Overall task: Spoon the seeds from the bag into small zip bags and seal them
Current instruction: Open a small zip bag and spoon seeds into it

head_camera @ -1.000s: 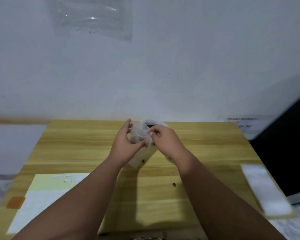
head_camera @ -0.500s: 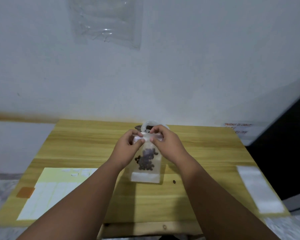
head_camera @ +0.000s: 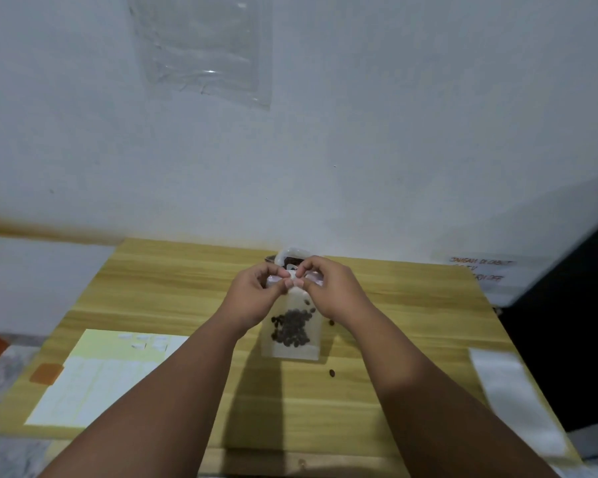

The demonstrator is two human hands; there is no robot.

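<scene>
Bag position: the small zip bag (head_camera: 290, 350) hangs upright between both hands over the middle of the table (head_camera: 187, 288). Whether its bottom edge touches the wood cannot be told.
Contents: seeds (head_camera: 292, 324) sit in the lower half, well below the mouth.
Long axis: the bag runs top to bottom. Its zip strip (head_camera: 314, 278) runs side to side, across the person's front.
Left hand (head_camera: 252, 298): thumb and curled fingers are pinched on the left part of the strip.
Right hand (head_camera: 335, 294): thumb and curled fingers are pinched on the right part of the strip.
Grip spacing: the two thumbs meet at the middle of the strip, touching or nearly so.
Nearer hand: neither, as both are on the strip at equal reach.
Governing relation: the rest of the strip lies outward from the middle grip, to left and to right. The next press probably travels sideways along that line, not downward.
Seal state: cannot be told, because the fingers cover the strip.
Supply: the big bag (head_camera: 292, 258) stands just behind the hands, near the far table edge.
Strays: one loose seed (head_camera: 331, 373) lies on the table, below and right of the bag.
</scene>
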